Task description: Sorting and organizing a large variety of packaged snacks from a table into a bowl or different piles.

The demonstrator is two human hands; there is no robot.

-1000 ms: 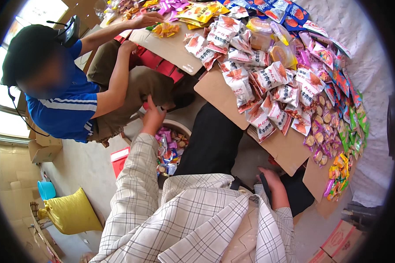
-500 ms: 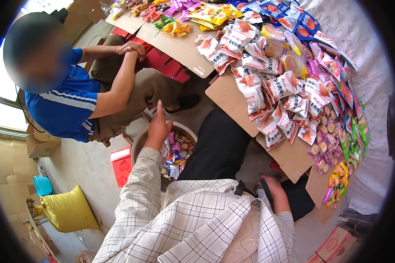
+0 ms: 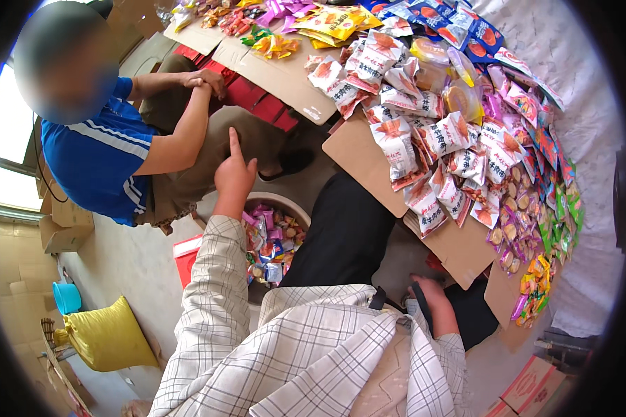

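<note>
My left hand [image 3: 235, 177] is raised over the rim of a round tub [image 3: 295, 207], index finger stretched out and thumb apart. Nothing is in it. Small wrapped snacks [image 3: 277, 243] in purple, blue and red fill the tub beside my left leg. Low on the right, my right hand [image 3: 432, 293] rests by my black-trousered leg [image 3: 473, 316]. Its fingers curl at the edge of a dark, flat strip-like thing [image 3: 421, 306] that I cannot make out. Nearest on the table lie white-and-red snack packets [image 3: 446, 135] in a heap on cardboard [image 3: 366, 163].
A person in a blue shirt [image 3: 94, 156] sits at the left with hands clasped. Purple, green and orange small snacks [image 3: 535, 278] line the table's right side. A yellow sack [image 3: 111, 333], a turquoise bucket [image 3: 67, 297] and a red box [image 3: 186, 257] stand on the floor.
My left hand has moved up and to the left, away from the tub, still pointing. More of the tub's snacks show. My right hand stays put.
</note>
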